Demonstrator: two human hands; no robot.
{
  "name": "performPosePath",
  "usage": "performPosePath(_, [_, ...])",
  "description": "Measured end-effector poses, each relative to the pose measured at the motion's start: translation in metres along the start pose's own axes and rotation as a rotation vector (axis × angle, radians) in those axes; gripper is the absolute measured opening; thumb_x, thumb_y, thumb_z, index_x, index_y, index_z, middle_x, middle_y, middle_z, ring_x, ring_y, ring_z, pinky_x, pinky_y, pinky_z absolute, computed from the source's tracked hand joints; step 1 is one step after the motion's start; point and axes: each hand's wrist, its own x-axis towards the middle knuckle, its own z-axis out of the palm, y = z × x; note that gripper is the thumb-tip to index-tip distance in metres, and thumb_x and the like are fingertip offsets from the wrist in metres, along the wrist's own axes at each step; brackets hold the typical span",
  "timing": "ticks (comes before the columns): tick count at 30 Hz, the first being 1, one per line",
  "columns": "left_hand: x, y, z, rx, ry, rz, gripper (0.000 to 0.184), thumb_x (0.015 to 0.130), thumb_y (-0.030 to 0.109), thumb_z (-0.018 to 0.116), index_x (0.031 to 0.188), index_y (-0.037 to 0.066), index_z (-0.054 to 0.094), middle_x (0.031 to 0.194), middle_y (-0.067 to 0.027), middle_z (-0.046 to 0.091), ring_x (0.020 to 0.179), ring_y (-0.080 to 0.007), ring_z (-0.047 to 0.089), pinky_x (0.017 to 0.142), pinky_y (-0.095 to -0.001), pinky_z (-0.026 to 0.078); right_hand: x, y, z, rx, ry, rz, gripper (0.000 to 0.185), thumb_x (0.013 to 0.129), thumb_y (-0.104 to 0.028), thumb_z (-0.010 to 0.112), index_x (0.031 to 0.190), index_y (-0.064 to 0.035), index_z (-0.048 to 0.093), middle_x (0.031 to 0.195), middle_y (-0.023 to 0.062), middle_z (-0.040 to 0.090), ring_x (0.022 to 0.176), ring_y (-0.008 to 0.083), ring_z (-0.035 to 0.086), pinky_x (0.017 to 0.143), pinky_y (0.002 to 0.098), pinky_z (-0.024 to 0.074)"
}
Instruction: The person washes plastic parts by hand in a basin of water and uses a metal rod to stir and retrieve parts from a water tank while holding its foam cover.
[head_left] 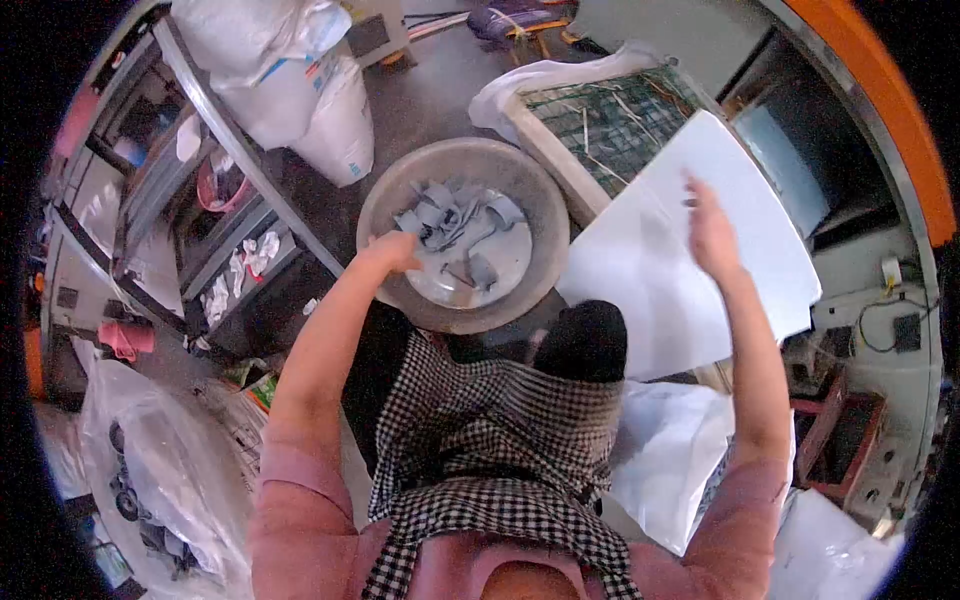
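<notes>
A wide, worn plastic basin (545, 215) stands in front of my knees. Curled grey pieces (460, 215) and flat grey scraps lie on its pale bottom. My left hand (395, 252) reaches over the basin's left rim, beside the grey pieces, with thumb and fingers apart; part of the hand is turned away. To the right, my right hand (711, 228) is above a large white board (640, 270), fingers stretched out and seen from the side. A small dark spot shows at those fingers, too small to name.
Behind the board is a crate with green netting (610, 125). Full white sacks (300, 100) stand at the back left, by a metal rack (235, 135). A clear plastic bag (165, 470) with dark round parts lies at left, a white bag (670, 450) at right.
</notes>
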Motion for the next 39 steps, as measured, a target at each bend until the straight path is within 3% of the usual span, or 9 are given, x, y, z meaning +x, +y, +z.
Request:
performPosePath(7, [0.102, -0.067, 0.062, 0.216, -0.275, 0.148, 0.042, 0.077, 0.031, 0.066, 0.109, 0.005, 0.061, 0.104, -0.0172, 0.063, 0.095, -0.0311, 0.062, 0.081, -0.0400, 0.050, 0.069, -0.048, 0.250, -0.343, -1.223, -0.236, 0.040, 0.079, -0.020, 0.061, 0.115, -0.0052, 0.052, 0.112, 0.0223, 0.057, 0.103, 0.0371, 0.056, 0.084, 0.0434, 0.0457])
performPosePath(15, [0.195, -0.017, 0.078, 0.075, -0.231, 0.170, 0.041, 0.084, 0.022, 0.051, 0.117, -0.001, 0.052, 0.109, -0.0200, 0.060, 0.100, -0.0310, 0.059, 0.085, -0.0423, 0.048, 0.073, -0.074, 0.495, -0.237, -1.014, -0.183, 0.043, 0.080, -0.010, 0.050, 0.120, 0.0034, 0.047, 0.120, 0.0245, 0.052, 0.111, 0.0390, 0.050, 0.096, 0.0456, 0.0377])
performPosePath(17, [0.249, -0.020, 0.162, 0.038, 0.133, 0.162, 0.045, 0.084, 0.020, 0.048, 0.124, 0.000, 0.045, 0.114, -0.0183, 0.056, 0.107, -0.0333, 0.054, 0.089, -0.0432, 0.045, 0.041, -0.041, 0.593, -0.122, -0.485, -0.163, 0.054, 0.079, -0.004, 0.046, 0.130, 0.0095, 0.033, 0.130, 0.0299, 0.038, 0.121, 0.0413, 0.039, 0.102, 0.0458, 0.0307])
performPosePath(21, [0.283, 0.006, 0.185, -0.236, 0.238, -0.042, 0.043, 0.085, 0.018, 0.045, 0.123, -0.003, 0.044, 0.114, -0.0170, 0.053, 0.109, -0.0338, 0.050, 0.090, -0.0460, 0.042, 0.102, -0.048, 0.598, 0.079, -0.471, 0.055, 0.064, 0.080, -0.005, 0.047, 0.135, 0.0128, 0.020, 0.133, 0.0327, 0.030, 0.124, 0.0415, 0.032, 0.103, 0.0436, 0.0293])
performPosePath(23, [0.284, 0.011, 0.177, -0.135, 0.338, -0.144, 0.039, 0.086, 0.018, 0.045, 0.119, -0.001, 0.046, 0.105, -0.0142, 0.056, 0.104, -0.0310, 0.054, 0.088, -0.0476, 0.040, 0.123, -0.036, 0.620, -0.183, -0.492, 0.086, 0.065, 0.081, -0.009, 0.050, 0.135, 0.0116, 0.021, 0.132, 0.0302, 0.032, 0.123, 0.0403, 0.033, 0.103, 0.0411, 0.0313])
performPosePath(27, [0.281, -0.007, 0.164, 0.002, 0.208, -0.003, 0.025, 0.087, 0.023, 0.046, 0.103, 0.006, 0.054, 0.093, -0.0108, 0.064, 0.091, -0.0241, 0.062, 0.088, -0.0494, 0.037, 0.143, -0.041, 0.615, -0.343, -0.515, 0.129, 0.060, 0.083, -0.013, 0.049, 0.133, 0.0094, 0.026, 0.135, 0.0227, 0.034, 0.121, 0.0339, 0.039, 0.088, 0.0445, 0.0450])
performPosePath(31, [0.242, -0.040, 0.130, -0.628, 0.231, 0.083, 0.039, 0.085, 0.039, 0.057, 0.101, 0.003, 0.062, 0.086, -0.0134, 0.066, 0.083, -0.0296, 0.062, 0.082, -0.0472, 0.041, 0.142, -0.022, 0.611, -0.376, -0.677, 0.220, 0.051, 0.082, -0.018, 0.053, 0.129, -0.0018, 0.041, 0.135, 0.0121, 0.040, 0.122, 0.0299, 0.039, 0.088, 0.0415, 0.0463])
performPosePath(35, [0.209, -0.077, 0.113, -1.098, -0.010, 0.054, 0.040, 0.084, 0.037, 0.064, 0.103, 0.002, 0.062, 0.085, -0.0079, 0.066, 0.077, -0.0174, 0.061, 0.065, -0.0312, 0.048, 0.100, 0.003, 0.578, -0.244, -0.756, 0.235, 0.022, 0.085, -0.015, 0.047, 0.097, -0.0047, 0.062, 0.104, 0.0176, 0.062, 0.092, 0.0357, 0.061, 0.077, 0.0459, 0.0507])
performPosePath(39, [0.181, -0.060, 0.109, -1.423, -0.106, 0.140, 0.029, 0.088, 0.028, 0.061, 0.102, 0.003, 0.063, 0.095, -0.0045, 0.066, 0.090, -0.0116, 0.059, 0.078, -0.0272, 0.047, 0.073, 0.014, 0.551, -0.125, -1.008, 0.345, 0.023, 0.077, -0.008, 0.054, 0.098, -0.0012, 0.060, 0.106, 0.0222, 0.059, 0.100, 0.0367, 0.056, 0.083, 0.0411, 0.0473])
